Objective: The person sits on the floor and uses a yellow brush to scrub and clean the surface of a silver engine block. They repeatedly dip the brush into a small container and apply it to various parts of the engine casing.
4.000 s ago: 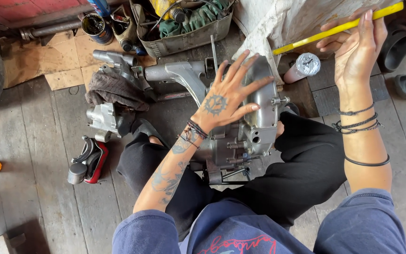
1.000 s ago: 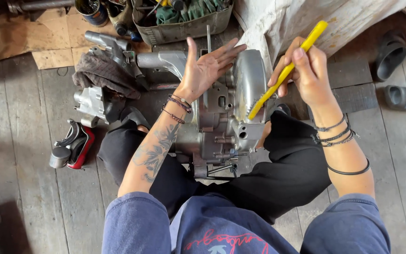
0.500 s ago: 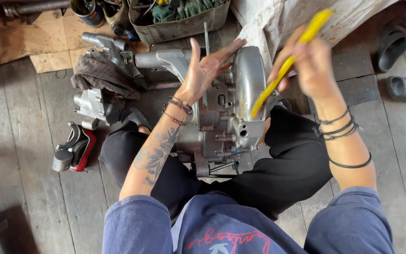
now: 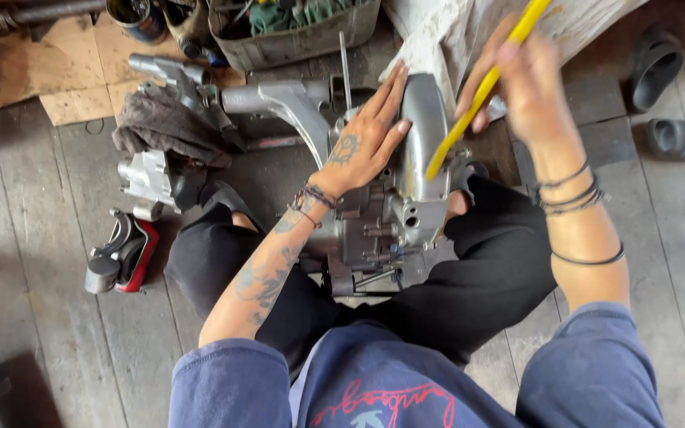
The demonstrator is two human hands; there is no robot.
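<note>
A grey metal engine casing (image 4: 406, 198) rests between my crossed legs on the wooden floor. My left hand (image 4: 368, 136) lies flat on top of it, fingers spread, gripping nothing. My right hand (image 4: 523, 83) is raised just right of the casing and is closed around a long yellow stick-like tool (image 4: 481, 89). The tool slants down to the left, and its lower tip is close to the casing's right side. My right hand is motion-blurred.
A dark rag (image 4: 164, 127) and loose metal engine parts (image 4: 148, 178) lie to the left, beside a red and black tool (image 4: 124, 254). A bin of tools (image 4: 295, 36) and cans stand at the back. White sheeting (image 4: 453, 32) and dark sandals (image 4: 656, 67) lie right.
My right hand picked the yellow tool up from the white sheeting and brought it beside the casing, now raising it slightly. My left hand settled flat on the casing.
</note>
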